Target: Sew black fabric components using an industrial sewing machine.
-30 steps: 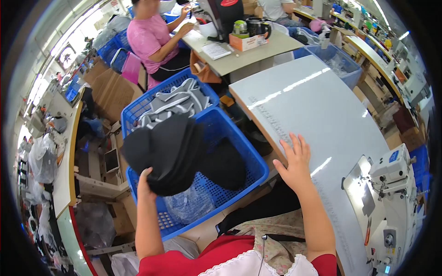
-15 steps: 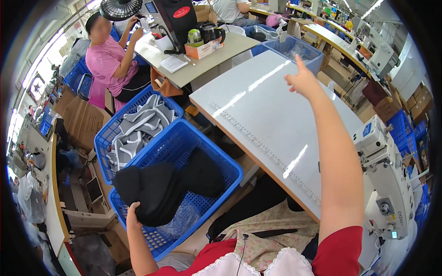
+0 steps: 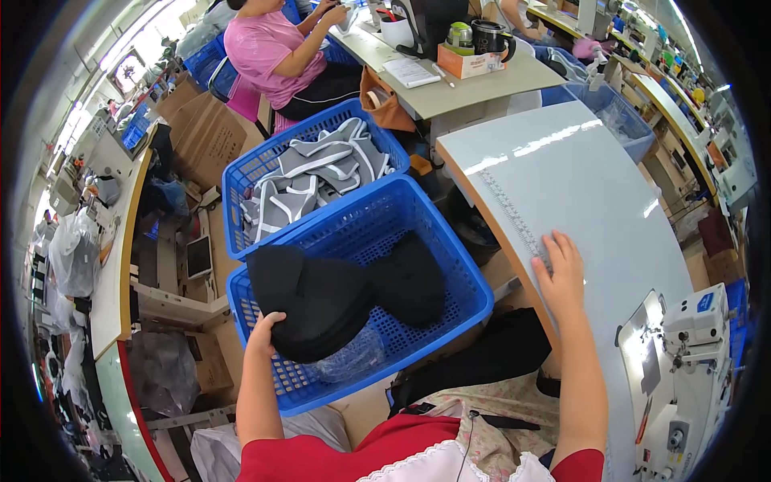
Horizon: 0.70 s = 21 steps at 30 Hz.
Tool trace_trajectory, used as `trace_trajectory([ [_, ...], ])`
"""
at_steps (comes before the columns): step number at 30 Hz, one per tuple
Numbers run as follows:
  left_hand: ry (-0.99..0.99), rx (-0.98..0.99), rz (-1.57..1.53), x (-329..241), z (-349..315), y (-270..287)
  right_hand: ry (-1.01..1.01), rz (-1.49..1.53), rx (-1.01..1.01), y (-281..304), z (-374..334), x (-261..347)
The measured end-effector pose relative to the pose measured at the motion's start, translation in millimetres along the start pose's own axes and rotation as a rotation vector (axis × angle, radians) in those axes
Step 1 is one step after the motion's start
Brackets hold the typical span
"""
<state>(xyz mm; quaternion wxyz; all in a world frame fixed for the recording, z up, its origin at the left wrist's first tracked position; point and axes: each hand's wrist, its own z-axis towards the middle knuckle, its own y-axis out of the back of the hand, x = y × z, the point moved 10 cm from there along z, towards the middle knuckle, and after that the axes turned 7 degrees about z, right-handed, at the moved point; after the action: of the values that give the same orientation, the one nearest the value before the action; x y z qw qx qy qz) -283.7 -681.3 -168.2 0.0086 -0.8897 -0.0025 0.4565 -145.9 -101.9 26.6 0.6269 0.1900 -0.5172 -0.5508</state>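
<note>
My left hand [image 3: 263, 333] pinches the near edge of a stack of black padded fabric pieces [image 3: 325, 297], thumb on top and the fingers partly hidden under it. The stack lies in a blue plastic basket [image 3: 475, 305], and its wider lobes reach toward the basket's right wall. Beneath it a clear plastic bag [image 3: 353, 360] shows. On the white work table [image 3: 594, 201] my right hand [image 3: 560, 269] rests by the printed ruler [image 3: 514, 210] near the left edge, fingers spread and holding nothing.
A second blue basket [image 3: 234, 201], full of grey pieces with white edging [image 3: 321, 165], stands just behind. At the right is a white sewing machine [image 3: 695, 321]. A person in pink [image 3: 269, 56] sits at a table [image 3: 434, 92] at the back. Cardboard [image 3: 210, 132] leans at the left.
My right hand, earlier raised with a finger pointing over the far part of the table, has come down and back onto its near left edge. My left hand still holds the black stack. The view has shifted left.
</note>
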Motion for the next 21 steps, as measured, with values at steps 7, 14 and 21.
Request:
trace_trajectory([
  [7,0.014,-0.077,-0.139,70,55,20,-0.033,-0.022,0.024,-3,5,2],
  [14,0.014,-0.228,-0.106,100,75,58,-0.038,-0.029,0.035,-6,7,5],
  [21,0.032,-0.004,0.056,39,53,32,-0.047,-0.078,0.046,-6,7,3],
])
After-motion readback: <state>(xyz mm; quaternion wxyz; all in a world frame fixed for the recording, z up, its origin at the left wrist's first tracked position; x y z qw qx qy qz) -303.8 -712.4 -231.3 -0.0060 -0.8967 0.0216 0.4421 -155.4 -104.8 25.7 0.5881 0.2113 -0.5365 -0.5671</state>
